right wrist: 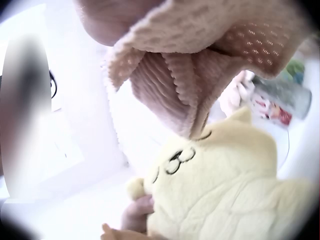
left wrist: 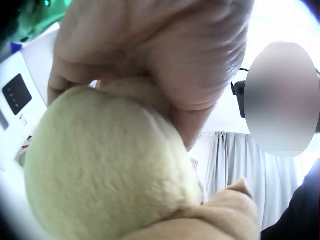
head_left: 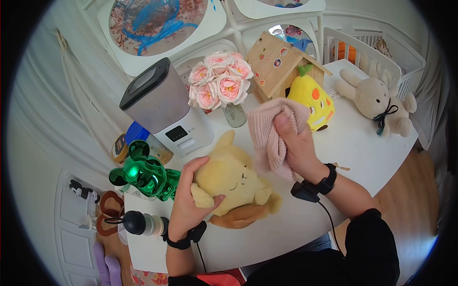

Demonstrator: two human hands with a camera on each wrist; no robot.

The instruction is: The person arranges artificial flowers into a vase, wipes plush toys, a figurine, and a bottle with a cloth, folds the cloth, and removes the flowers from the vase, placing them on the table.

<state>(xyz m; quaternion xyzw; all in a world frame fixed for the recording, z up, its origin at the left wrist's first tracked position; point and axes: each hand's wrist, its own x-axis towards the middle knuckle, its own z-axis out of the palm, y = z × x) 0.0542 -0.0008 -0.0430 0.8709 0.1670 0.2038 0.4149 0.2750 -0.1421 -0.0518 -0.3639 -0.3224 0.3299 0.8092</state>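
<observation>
A pale yellow plush toy [head_left: 224, 167] with a stitched face and a brown part at its lower edge is held over the near middle of the table. My left hand [head_left: 185, 205] grips its side, the thumb across the front and the fingers around the back. In the left wrist view the plush's rounded pale body [left wrist: 110, 165] fills much of the picture below the hand. My right hand [head_left: 300, 150] pinches a bunched pink ribbed cloth [head_left: 265, 126] beside the plush's head. The right wrist view has the cloth's folds [right wrist: 170, 95] hanging close over the plush's face [right wrist: 215, 165].
Left of the plush stand a shiny green bear figure [head_left: 145, 174], a black-capped bottle [head_left: 136, 222] and a white dispenser [head_left: 188, 126]. Behind are pink flowers [head_left: 222, 81] and a wooden house [head_left: 269, 62]. A yellow pear-shaped plush [head_left: 310, 100] and beige bunny [head_left: 374, 100] sit right.
</observation>
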